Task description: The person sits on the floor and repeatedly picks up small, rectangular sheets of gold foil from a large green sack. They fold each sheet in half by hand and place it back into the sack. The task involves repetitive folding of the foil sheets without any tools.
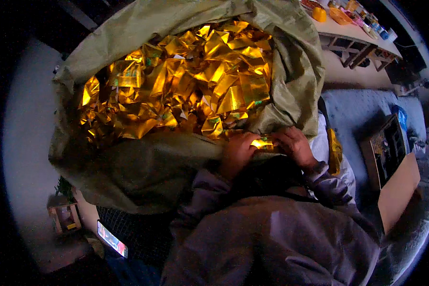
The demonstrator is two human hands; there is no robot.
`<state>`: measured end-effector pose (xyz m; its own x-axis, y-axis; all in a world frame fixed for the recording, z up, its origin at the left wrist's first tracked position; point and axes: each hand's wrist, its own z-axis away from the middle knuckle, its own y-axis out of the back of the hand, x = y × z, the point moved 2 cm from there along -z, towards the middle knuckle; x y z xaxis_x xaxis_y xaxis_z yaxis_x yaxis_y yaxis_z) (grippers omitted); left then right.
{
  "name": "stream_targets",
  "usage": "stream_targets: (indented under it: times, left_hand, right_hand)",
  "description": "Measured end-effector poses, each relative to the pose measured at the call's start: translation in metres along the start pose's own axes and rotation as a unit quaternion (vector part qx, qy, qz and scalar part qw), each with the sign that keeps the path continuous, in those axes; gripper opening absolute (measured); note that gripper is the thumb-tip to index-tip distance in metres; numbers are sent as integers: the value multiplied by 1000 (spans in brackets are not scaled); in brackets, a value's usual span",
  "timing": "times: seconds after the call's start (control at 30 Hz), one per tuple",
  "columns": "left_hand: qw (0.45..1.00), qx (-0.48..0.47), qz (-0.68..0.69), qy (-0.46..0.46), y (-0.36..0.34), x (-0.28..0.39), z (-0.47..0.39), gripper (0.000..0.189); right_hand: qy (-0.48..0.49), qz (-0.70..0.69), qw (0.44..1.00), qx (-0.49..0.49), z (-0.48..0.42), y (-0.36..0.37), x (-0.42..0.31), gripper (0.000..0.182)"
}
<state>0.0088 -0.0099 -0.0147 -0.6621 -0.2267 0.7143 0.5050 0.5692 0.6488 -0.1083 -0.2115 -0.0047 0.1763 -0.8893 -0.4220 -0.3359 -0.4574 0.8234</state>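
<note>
A large olive-green fabric sack lies wide open before me, its rim folded back. Crumpled and folded gold foil papers fill its mouth, some showing white undersides and green print. At the near rim, my left hand and my right hand face each other a short way apart. A shiny piece of gold foil paper spans the gap, held by the fingers of both hands. Dim light hides part of the left fingers and how the piece is folded.
To the right, an open cardboard box rests on a pale blue cushioned surface, near a gold foil piece. A table at upper right carries an orange basket and bottles. A lit phone is at lower left.
</note>
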Motion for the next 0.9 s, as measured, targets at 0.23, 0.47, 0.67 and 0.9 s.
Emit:
stream_targets:
  times: [0.23,0.47,0.67,0.9]
  left_hand:
    - [997,-50,10,50,-3,0,-3,27]
    - [998,-24,37,41,-4,-3,-1,25]
    - [998,2,10,54,4,3,-4,28]
    - [999,-13,-41,24,12,13,-11,18]
  right_hand:
    - [6,27,1000,3,1,2,-3,32]
    - [-36,-20,999,14,3,-2,0,28]
    - [-37,-93,995,-13,-6,0,8,29]
    - [-43,-92,994,-27,-7,-2,11,34]
